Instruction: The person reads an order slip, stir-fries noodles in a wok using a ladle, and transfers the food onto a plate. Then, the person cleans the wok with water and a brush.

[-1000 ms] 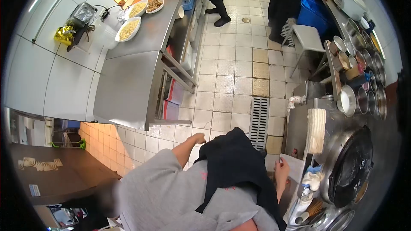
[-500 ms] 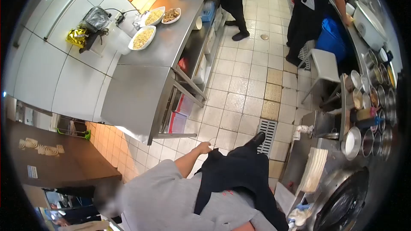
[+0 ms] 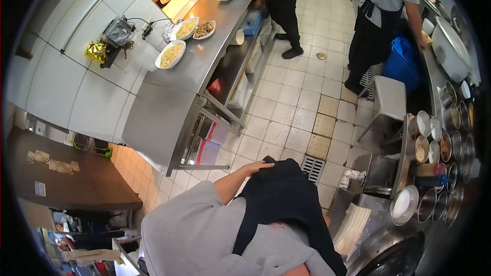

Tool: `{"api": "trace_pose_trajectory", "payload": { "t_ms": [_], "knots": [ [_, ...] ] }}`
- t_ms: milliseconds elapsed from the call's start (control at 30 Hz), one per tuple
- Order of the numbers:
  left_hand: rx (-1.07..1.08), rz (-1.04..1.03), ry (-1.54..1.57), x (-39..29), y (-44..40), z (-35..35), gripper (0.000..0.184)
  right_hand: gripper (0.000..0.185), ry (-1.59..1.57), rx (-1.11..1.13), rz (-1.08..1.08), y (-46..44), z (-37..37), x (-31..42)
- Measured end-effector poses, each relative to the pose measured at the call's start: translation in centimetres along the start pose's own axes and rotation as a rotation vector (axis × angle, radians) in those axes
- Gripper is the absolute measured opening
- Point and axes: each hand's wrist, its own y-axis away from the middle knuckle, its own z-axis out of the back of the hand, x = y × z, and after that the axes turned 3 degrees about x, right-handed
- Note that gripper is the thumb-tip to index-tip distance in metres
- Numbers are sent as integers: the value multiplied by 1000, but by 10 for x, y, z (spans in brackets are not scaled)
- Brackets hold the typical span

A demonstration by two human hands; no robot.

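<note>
My left hand [image 3: 260,166] is at the upper edge of the black apron [image 3: 284,189] worn over my grey shirt [image 3: 194,225]. Its fingertips meet the dark cloth, and whether they grip it cannot be made out. Only a small patch of skin of my right hand [image 3: 327,220] shows, between the apron and the stove side; its fingers are hidden. Nearest to that side is a folded pale cloth [image 3: 353,229], with a dark wok [image 3: 394,260] beyond it.
Plates of food [image 3: 170,54] stand on the steel counter [image 3: 158,117] at left. Metal bowls [image 3: 404,205] line the right side, near a white stool [image 3: 389,94]. Two people [image 3: 280,10] [image 3: 376,25] stand ahead on the tiled floor [image 3: 286,102], which has a drain grate [image 3: 312,168].
My left hand has come from beside the apron to its edge. My right hand, visible by the stove a second ago, is now mostly hidden. The view has shifted, showing more of both people.
</note>
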Motion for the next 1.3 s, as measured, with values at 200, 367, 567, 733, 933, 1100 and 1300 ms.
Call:
{"api": "trace_pose_trajectory", "payload": {
  "t_ms": [200, 367, 567, 733, 933, 1100, 1300],
  "knots": [
    [-162, -81, -452, -43, -18, -10, 93, 45, -78, 71, -18, -34, 4, 19],
    [-261, -113, -759, -70, -40, -1, 65, 46, -11, 226, 38, -55, -2, 61],
    [-369, -152, -724, -132, -73, -1, 29, 48, 20, 410, 153, -75, -19, 133],
    [-469, -305, -261, -179, -98, -12, 26, 54, -34, 553, 148, -94, -32, 206],
    [-363, -96, 5, -248, -145, 13, 30, 55, -58, 577, 156, -95, -26, 338],
    [-404, -170, -200, -322, -156, 60, 56, 57, -46, 595, 204, -100, -33, 458],
    [-445, -163, -305, -351, -173, 107, 52, 62, 180, 581, 183, -154, -64, 556]
  ]
}}
